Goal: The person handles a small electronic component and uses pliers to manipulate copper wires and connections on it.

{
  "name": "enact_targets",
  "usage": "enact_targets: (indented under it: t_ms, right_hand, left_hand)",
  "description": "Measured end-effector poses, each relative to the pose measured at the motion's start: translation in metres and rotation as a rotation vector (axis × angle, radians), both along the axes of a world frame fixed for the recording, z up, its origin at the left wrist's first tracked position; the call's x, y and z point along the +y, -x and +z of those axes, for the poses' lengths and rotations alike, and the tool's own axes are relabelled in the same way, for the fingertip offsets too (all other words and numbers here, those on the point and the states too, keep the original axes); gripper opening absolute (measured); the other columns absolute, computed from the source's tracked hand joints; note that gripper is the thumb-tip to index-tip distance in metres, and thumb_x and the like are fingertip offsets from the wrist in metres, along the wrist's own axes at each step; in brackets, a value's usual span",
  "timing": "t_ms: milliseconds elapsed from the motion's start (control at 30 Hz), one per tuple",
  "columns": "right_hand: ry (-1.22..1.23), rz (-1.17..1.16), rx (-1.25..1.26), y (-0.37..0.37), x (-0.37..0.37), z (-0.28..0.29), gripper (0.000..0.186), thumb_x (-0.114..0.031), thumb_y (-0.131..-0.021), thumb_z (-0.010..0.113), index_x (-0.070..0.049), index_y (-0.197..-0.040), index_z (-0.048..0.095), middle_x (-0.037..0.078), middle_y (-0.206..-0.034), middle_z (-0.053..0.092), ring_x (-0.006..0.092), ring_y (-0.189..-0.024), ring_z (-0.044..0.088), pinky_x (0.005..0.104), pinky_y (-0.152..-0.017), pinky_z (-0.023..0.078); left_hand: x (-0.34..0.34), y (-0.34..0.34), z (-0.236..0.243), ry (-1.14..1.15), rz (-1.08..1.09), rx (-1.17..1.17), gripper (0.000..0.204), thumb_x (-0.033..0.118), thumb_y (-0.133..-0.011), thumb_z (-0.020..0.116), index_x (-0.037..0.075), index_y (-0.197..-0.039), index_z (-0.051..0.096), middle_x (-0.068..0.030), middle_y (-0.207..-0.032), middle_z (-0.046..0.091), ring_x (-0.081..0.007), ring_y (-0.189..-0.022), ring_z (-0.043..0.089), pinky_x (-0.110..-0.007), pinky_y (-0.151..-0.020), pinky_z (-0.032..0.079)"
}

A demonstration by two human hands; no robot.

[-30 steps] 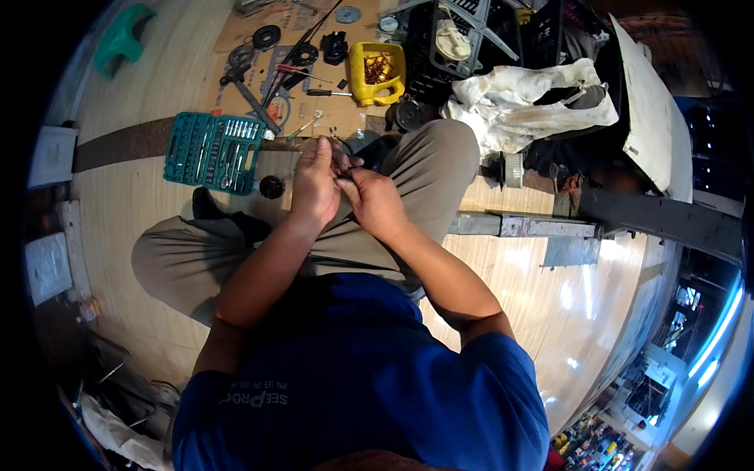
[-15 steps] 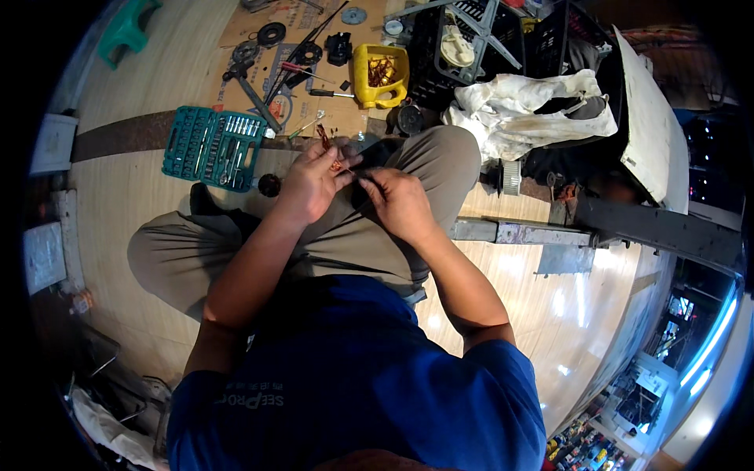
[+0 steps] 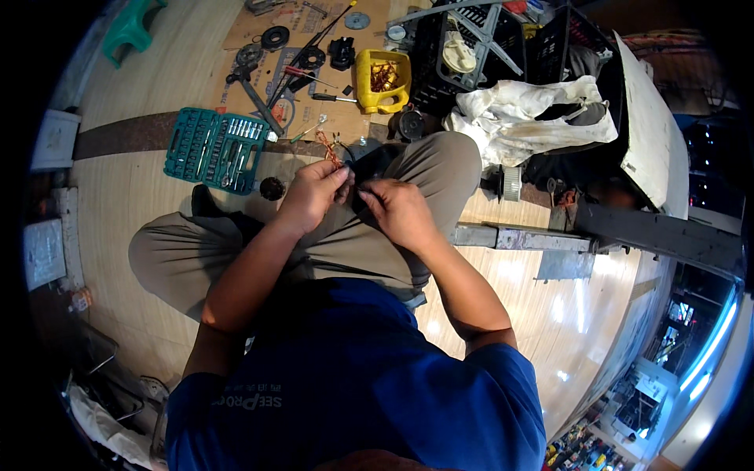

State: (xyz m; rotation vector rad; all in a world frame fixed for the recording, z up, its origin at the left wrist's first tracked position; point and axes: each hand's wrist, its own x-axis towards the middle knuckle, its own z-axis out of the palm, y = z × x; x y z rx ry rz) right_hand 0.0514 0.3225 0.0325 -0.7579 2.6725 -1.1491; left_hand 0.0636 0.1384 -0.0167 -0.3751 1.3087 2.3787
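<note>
A loose tangle of copper wire point(image 3: 328, 147) sticks up from my left hand point(image 3: 316, 195), whose thumb and fingers are pinched around its lower end. Just to the right, my right hand point(image 3: 399, 207) is closed in a pinch, its fingertips close to the left hand's. Whatever the right fingertips hold is too small to make out. Both hands are over my lap, above my bent legs in grey-brown trousers point(image 3: 440, 161). Beyond them, a cut-open yellow jug point(image 3: 363, 82) holds more copper wire point(image 3: 385, 77).
A green socket set case point(image 3: 206, 118) lies open at left. Cardboard point(image 3: 330, 125) carries screwdrivers, a hammer-like tool point(image 3: 259, 106) and round dark parts. Black crates point(image 3: 424, 71) and a white cloth point(image 3: 510, 118) stand at right, near a metal beam point(image 3: 518, 237). A green stool point(image 3: 129, 31) is far left.
My left hand has turned a little, and the copper wire now stands looser above it. The fingertips of both hands have shifted slightly; a thin strand between them no longer shows.
</note>
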Motion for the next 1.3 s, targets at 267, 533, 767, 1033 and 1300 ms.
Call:
enact_targets:
  t_ms: [267,533,767,1033,1300]
  right_hand:
    - [-0.330,0.242,0.084,0.026,0.018,0.030,0.016,-0.022,-0.083,0.063,-0.006,-0.084,0.063,0.016,-0.076,0.062,0.0373,-0.072,0.060,0.0460,-0.061,0.047]
    - [-0.304,0.371,0.015,0.053,0.029,0.027,0.021,-0.024,-0.081,0.067,-0.004,-0.086,0.064,0.017,-0.081,0.063,0.0389,-0.077,0.059,0.0448,-0.065,0.047]
    - [-0.195,0.489,-0.125,0.058,0.031,0.027,0.019,-0.023,-0.080,0.068,-0.005,-0.086,0.065,0.018,-0.079,0.063,0.0389,-0.078,0.059,0.0430,-0.065,0.047]
    - [-0.258,0.444,-0.062,0.051,0.023,0.027,0.021,-0.023,-0.082,0.065,-0.001,-0.082,0.062,0.020,-0.078,0.061,0.0405,-0.079,0.058,0.0467,-0.067,0.046]
    - [-0.270,0.411,-0.033,0.051,0.018,0.022,0.021,-0.021,-0.083,0.062,-0.001,-0.079,0.059,0.020,-0.078,0.061,0.0403,-0.081,0.058,0.0479,-0.070,0.045]
  left_hand:
    - [0.004,-0.010,0.015,0.808,-0.324,0.306,0.020,0.017,-0.087,0.060,-0.003,-0.090,0.062,-0.0216,-0.076,0.060,-0.0313,-0.066,0.057,-0.039,-0.066,0.045]
    - [-0.009,-0.009,0.016,0.818,-0.695,0.566,0.025,0.023,-0.086,0.061,-0.002,-0.083,0.060,-0.0223,-0.078,0.058,-0.0386,-0.078,0.056,-0.042,-0.069,0.044]
    - [-0.009,-0.011,0.015,0.811,-0.852,0.730,0.021,0.020,-0.086,0.061,-0.001,-0.090,0.060,-0.0203,-0.076,0.057,-0.0377,-0.074,0.057,-0.042,-0.067,0.044]
    - [0.006,-0.015,0.024,0.963,-0.694,0.642,0.027,0.025,-0.087,0.061,0.000,-0.098,0.060,-0.0211,-0.093,0.061,-0.0393,-0.090,0.058,-0.044,-0.078,0.046]
    - [0.021,-0.010,0.019,0.885,-0.558,0.486,0.028,0.020,-0.091,0.057,-0.002,-0.109,0.055,-0.0192,-0.096,0.063,-0.0320,-0.088,0.062,-0.038,-0.081,0.046]
